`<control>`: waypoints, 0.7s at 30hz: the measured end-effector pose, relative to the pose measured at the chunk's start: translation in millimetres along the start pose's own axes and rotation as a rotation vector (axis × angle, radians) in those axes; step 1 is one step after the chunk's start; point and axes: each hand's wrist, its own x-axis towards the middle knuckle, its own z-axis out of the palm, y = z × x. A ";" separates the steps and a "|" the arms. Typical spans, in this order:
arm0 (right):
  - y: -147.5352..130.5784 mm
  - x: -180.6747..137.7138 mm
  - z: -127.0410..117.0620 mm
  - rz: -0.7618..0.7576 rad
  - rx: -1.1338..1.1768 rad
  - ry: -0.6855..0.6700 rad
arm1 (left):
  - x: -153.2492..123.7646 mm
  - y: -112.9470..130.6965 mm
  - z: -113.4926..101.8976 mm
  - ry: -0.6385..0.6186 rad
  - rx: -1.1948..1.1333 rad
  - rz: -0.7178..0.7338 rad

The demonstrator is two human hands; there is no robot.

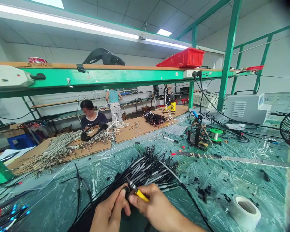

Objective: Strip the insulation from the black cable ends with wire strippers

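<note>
My right hand (157, 203) is closed around yellow-handled cutters (142, 195). Their metal jaws point up and left, against a small black part (127, 190) that my left hand (112, 206) pinches between thumb and fingers. This part looks like a cable end, but the fingers hide most of it. Right behind both hands lies a thick bundle of black cables (145, 169) with grey sleeved sections, spread over the green table covering (195, 203). Two more black cables (78, 183) with grey sections lie to the left of my hands.
A roll of clear tape (245, 211) and black scraps (204, 193) lie at right. Farther back are a steel ruler (241, 159), a solder spool (216, 134) and a black stand (195, 135). Pale cables (60, 148) lie on cardboard near a seated person (93, 117). A green shelf beam (116, 75) crosses above.
</note>
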 end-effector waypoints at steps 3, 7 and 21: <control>8.4 5.8 -3.9 0.050 0.043 0.107 | 2.0 -6.1 -1.1 -0.047 -0.032 -0.024; 15.3 7.6 -3.6 -0.068 -0.063 0.176 | 3.5 -6.4 -4.3 -0.069 -0.105 -0.091; 13.4 10.4 1.0 0.082 0.631 0.082 | -7.2 13.2 -2.8 -0.054 -0.296 -0.044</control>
